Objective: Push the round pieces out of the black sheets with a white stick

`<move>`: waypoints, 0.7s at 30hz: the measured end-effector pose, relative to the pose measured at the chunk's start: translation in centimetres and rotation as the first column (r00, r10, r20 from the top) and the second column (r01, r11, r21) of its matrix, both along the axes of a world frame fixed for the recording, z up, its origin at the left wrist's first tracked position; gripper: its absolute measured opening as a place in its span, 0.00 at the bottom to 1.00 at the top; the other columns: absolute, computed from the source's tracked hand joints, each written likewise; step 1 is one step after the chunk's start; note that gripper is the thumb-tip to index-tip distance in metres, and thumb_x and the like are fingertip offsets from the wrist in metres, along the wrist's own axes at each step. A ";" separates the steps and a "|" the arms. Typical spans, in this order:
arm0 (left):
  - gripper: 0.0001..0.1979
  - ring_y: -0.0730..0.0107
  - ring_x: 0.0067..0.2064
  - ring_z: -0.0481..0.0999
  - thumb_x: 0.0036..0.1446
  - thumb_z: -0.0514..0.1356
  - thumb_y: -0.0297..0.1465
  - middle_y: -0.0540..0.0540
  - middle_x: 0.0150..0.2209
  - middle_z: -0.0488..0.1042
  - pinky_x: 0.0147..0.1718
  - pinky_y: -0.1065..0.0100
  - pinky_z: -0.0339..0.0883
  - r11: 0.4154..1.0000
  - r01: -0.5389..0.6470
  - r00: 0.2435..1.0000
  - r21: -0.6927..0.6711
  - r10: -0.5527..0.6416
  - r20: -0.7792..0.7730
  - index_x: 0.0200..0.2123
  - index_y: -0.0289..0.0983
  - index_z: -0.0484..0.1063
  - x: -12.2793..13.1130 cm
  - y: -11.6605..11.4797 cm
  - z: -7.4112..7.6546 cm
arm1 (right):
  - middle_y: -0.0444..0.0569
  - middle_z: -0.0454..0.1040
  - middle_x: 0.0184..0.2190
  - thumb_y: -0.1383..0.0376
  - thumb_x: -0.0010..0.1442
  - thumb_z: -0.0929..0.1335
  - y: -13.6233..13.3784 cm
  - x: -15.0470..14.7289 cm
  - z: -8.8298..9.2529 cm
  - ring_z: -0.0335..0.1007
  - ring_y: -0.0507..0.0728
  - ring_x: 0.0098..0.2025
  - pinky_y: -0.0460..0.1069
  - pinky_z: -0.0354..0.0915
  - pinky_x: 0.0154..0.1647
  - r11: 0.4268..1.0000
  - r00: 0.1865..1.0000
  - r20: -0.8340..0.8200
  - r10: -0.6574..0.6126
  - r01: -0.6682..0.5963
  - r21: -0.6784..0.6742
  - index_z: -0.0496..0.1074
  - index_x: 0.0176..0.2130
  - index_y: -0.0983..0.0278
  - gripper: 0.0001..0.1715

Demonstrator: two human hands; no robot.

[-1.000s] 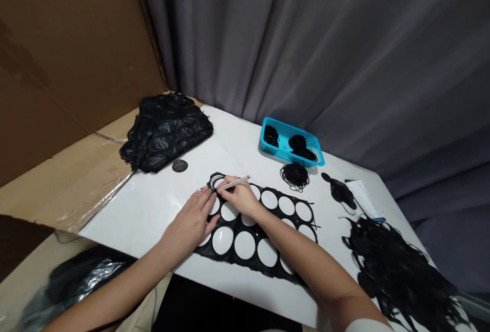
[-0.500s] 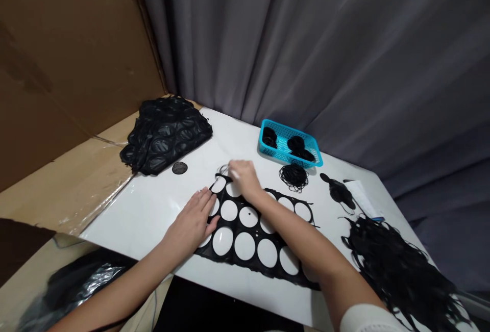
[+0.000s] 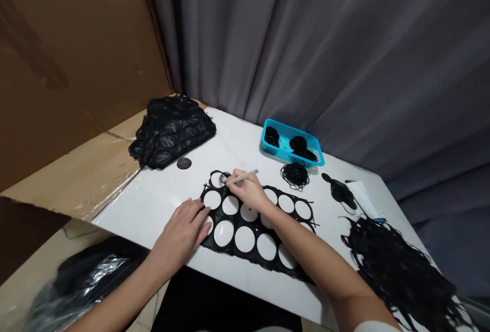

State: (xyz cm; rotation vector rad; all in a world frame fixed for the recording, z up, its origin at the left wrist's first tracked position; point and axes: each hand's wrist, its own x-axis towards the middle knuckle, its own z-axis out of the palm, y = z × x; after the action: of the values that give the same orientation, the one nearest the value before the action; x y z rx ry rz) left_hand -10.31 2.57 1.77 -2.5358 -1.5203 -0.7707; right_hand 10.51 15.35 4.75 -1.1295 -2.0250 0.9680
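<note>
A black sheet [image 3: 241, 257] with rows of round holes lies flat on the white table, which shows through the holes. My left hand [image 3: 184, 232] rests on its left edge, fingers stretched out. In my right hand [image 3: 247, 189] is a slim pale pen-like tool [image 3: 245, 176], tilted, with its lower end at the sheet's far left corner. A thin black ring of material surrounds the hole there. The tool's tip is too small to make out. My right forearm hides part of the sheet's right side.
A crumpled stack of black perforated sheets [image 3: 172, 130] and a small black disc [image 3: 184, 163] lie left. Behind stand a blue basket [image 3: 285, 153] with black bundles and a coil of black cord [image 3: 294, 175]. Black strips [image 3: 398, 265] heap at right, near a white paper [image 3: 363, 199].
My right hand has turned, so the pen-like tool now shows clearly. My left hand has shifted slightly left and down. A strip at the corner hole now lies out as a ring.
</note>
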 end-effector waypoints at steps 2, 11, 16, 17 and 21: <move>0.17 0.50 0.56 0.74 0.71 0.52 0.35 0.36 0.52 0.75 0.58 0.48 0.69 1.000 -0.005 1.000 0.010 0.005 -0.012 0.54 0.33 0.73 0.1 -0.9 -0.4 | 0.44 0.79 0.35 0.67 0.60 0.68 -2.5 -0.7 -0.4 0.73 0.56 0.40 0.49 0.65 0.43 0.995 0.995 -0.009 0.095 -0.095 -0.019 0.70 0.30 0.60 0.06; 0.19 0.50 0.62 0.70 0.71 0.52 0.36 0.35 0.59 0.72 0.63 0.46 0.64 0.999 -0.027 1.000 -0.016 0.027 -0.002 0.59 0.35 0.72 0.1 -1.9 -2.1 | 0.43 0.79 0.34 0.69 0.60 0.70 -5.4 -1.6 -1.0 0.73 0.57 0.42 0.51 0.66 0.46 0.988 0.989 0.016 0.145 -0.143 -0.062 0.73 0.31 0.60 0.06; 0.18 0.51 0.63 0.70 0.71 0.53 0.35 0.36 0.59 0.73 0.64 0.48 0.63 0.999 -0.030 1.000 -0.010 0.030 -0.009 0.58 0.35 0.72 0.1 -2.0 -2.3 | 0.43 0.80 0.35 0.71 0.60 0.70 -5.7 -1.7 -1.3 0.73 0.57 0.42 0.51 0.65 0.47 0.987 0.987 -0.001 0.158 -0.158 -0.043 0.72 0.30 0.60 0.08; 0.18 0.51 0.63 0.70 0.71 0.53 0.34 0.35 0.59 0.73 0.64 0.48 0.63 0.999 -0.031 0.999 -0.009 0.031 -0.010 0.58 0.34 0.72 0.1 -2.0 -2.3 | 0.43 0.80 0.35 0.71 0.60 0.70 -5.9 -1.8 -1.3 0.73 0.57 0.42 0.51 0.65 0.48 0.987 0.988 0.004 0.155 -0.154 -0.032 0.72 0.30 0.60 0.08; 0.17 0.50 0.63 0.70 0.71 0.53 0.33 0.34 0.59 0.73 0.64 0.47 0.63 1.000 -0.031 0.999 -0.005 0.031 -0.019 0.56 0.33 0.73 0.2 -2.1 -2.3 | 0.43 0.79 0.35 0.71 0.61 0.70 -6.2 -1.9 -1.2 0.73 0.57 0.42 0.52 0.64 0.48 0.991 0.991 0.016 0.135 -0.135 -0.006 0.71 0.31 0.60 0.08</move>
State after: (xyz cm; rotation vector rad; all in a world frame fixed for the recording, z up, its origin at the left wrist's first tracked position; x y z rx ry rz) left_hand -10.12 0.52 -0.49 -2.5093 -1.5540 -0.7383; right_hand 8.63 9.17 3.51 -1.0164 -2.1353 1.0335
